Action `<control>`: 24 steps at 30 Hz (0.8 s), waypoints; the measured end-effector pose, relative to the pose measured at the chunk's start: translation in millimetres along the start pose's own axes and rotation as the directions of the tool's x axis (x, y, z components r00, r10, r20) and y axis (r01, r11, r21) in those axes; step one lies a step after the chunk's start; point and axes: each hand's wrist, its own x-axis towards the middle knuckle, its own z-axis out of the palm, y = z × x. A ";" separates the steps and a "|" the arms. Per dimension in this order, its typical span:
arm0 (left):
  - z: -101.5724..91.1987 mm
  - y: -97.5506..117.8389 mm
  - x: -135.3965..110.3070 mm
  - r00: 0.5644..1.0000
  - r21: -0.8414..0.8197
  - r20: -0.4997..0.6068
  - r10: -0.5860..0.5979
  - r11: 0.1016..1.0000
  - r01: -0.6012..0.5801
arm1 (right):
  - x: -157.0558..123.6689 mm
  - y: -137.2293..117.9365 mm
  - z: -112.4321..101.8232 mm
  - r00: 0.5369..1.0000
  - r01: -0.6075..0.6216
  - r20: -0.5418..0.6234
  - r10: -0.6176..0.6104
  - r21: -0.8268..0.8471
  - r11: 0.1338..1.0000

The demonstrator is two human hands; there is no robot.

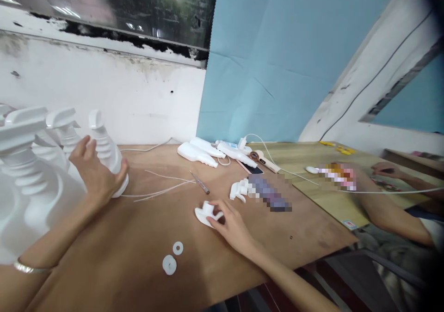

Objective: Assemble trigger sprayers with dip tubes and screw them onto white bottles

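The left hand (97, 175) is curled around the lower body of a white plastic spray bottle (108, 152) with a ribbed neck, which stands upright at the left edge of the brown wooden desk (145, 261), thumb on its near side and fingers round the back. This bottle is the rightmost of a cluster of similar white ribbed bottles (31, 164) crowding the left of the view, and a thin silver bracelet (29, 269) sits on that wrist. The right hand (233, 226) rests low near the middle of the desk, its thumb and first fingers closed narrowly on a white plastic trigger sprayer head (205, 213) that lies on the board. Just in front of it, nearer the person, lie two small white round plastic discs (173, 256), close together but apart. Beyond the right hand a second white trigger head (238, 190) lies beside a blurred patch. Thin white plastic tubes (163, 186) stretch across the board between the hands, and a slim metal tool (201, 183) lies at their right end. Farther back, several white bottles lying flat (197, 155) rest below a light blue sheet (277, 58) on the wall. Another person's bare arm (385, 210) rests on the lighter desk surface to the right
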 end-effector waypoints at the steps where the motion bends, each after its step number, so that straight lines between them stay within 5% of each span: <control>1: -6.6 9.4 -7.4 0.997 -0.029 0.043 0.069 0.997 -0.068 | 7.0 -3.1 5.2 0.998 0.062 -0.004 -0.062 0.041 0.997; 2: -13.6 20.8 -14.8 0.983 -0.102 0.110 0.147 0.985 -0.136 | 14.6 -5.5 10.9 0.993 0.122 -0.008 -0.121 0.077 0.990; 3: -20.6 33.6 -22.1 0.920 -0.210 0.318 0.231 0.963 -0.169 | 22.5 -7.4 17.1 0.985 0.173 -0.013 -0.173 0.112 0.978; 4: -27.0 47.0 -29.0 0.791 -0.330 0.520 0.321 0.930 -0.161 | 30.0 -8.9 23.8 0.977 0.213 -0.017 -0.213 0.146 0.966; 5: -32.4 60.0 -35.5 0.601 -0.415 0.695 0.396 0.903 -0.115 | 37.0 -10.4 30.7 0.971 0.238 -0.022 -0.238 0.176 0.955; 7: -38.9 81.4 -46.9 0.293 -0.500 0.824 0.485 0.866 -0.029 | 48.1 -13.4 44.3 0.967 0.255 -0.037 -0.253 0.225 0.940; 9: -39.5 93.3 -56.3 0.186 -0.495 0.855 0.485 0.869 0.011 | 54.5 -16.9 55.3 0.967 0.255 -0.045 -0.252 0.262 0.931; 13: -32.9 95.6 -70.3 0.146 -0.454 0.886 0.441 0.888 0.074 | 56.9 -22.2 64.4 0.960 0.273 -0.031 -0.277 0.308 0.911; 18: -32.9 94.0 -82.7 0.243 -0.273 0.950 0.194 0.896 0.351 | 55.7 -23.3 62.6 0.967 0.238 -0.006 -0.255 0.384 0.892; 24: -31.2 82.9 -82.7 0.379 -0.161 0.912 -0.157 0.714 0.681 | 48.7 -25.1 67.8 0.963 0.244 -0.002 -0.269 0.426 0.871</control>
